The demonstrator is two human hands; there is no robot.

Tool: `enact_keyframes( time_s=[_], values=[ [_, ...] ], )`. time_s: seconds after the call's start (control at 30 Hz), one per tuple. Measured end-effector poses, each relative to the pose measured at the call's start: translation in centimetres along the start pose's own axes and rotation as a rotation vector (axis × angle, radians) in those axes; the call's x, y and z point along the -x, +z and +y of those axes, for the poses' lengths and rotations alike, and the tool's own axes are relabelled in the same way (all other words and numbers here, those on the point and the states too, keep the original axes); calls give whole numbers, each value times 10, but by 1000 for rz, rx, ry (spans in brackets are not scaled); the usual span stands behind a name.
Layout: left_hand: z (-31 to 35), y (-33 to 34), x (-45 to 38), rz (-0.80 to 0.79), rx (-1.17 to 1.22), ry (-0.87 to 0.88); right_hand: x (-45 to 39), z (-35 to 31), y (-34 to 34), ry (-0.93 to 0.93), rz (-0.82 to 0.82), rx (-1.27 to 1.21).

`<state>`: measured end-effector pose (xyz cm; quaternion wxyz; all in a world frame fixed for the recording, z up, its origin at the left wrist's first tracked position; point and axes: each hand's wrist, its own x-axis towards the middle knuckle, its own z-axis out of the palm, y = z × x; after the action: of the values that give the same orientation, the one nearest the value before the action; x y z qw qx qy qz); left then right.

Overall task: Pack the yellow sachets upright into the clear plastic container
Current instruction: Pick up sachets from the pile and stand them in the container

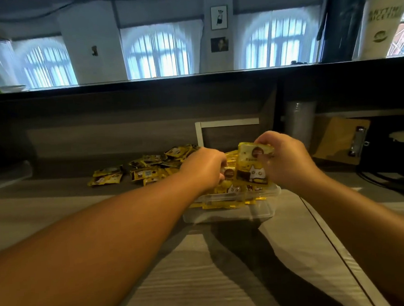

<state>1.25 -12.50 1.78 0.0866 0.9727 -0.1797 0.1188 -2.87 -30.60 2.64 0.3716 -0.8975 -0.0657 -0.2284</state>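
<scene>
1. Two bare arms reach over a grey wood-grain counter (192,273) to a clear plastic container (229,213) standing near its far edge.
2. The right hand (285,159) pinches a yellow sachet (253,166) by its top edge, holding it upright above the container; a cat drawing shows on its face.
3. The left hand (204,169) curls its fingers round the tops of sachets already standing in the container, just beside the held one.
4. More sachets (232,193) stand in a row inside the container, their lower edges showing through the clear wall.
5. A loose pile of sachets (144,168) lies flat on the counter, behind and to the left of the container.
6. A brown clipboard (341,140) leans at the right, against the back panel, with a stack of clear cups (300,122) beside it.
7. Above the counter's raised ledge, three arched windows (158,53) glow behind white curtains.
</scene>
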Motion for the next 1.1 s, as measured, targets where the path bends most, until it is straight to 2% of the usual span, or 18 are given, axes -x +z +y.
enact_keyframes(
  time_s=[0.27, 0.47, 0.83, 0.97, 1.1],
  values=[
    [-3, 7, -3, 80, -132, 37, -17, -1, 18, -12, -143, 452],
    [-4, 8, -4, 114, -209, 70, -21, -4, 30, -89, -241, 720],
    [-11, 0, 0, 108, -54, 40, -21, -10, 35, -44, -279, 741],
    [-33, -10, 15, 191, 73, -17, -18, -29, 36, -75, -247, 735],
    [-79, -16, 40, 275, 184, -142, -8, -73, 52, -174, -159, 574]
  ],
)
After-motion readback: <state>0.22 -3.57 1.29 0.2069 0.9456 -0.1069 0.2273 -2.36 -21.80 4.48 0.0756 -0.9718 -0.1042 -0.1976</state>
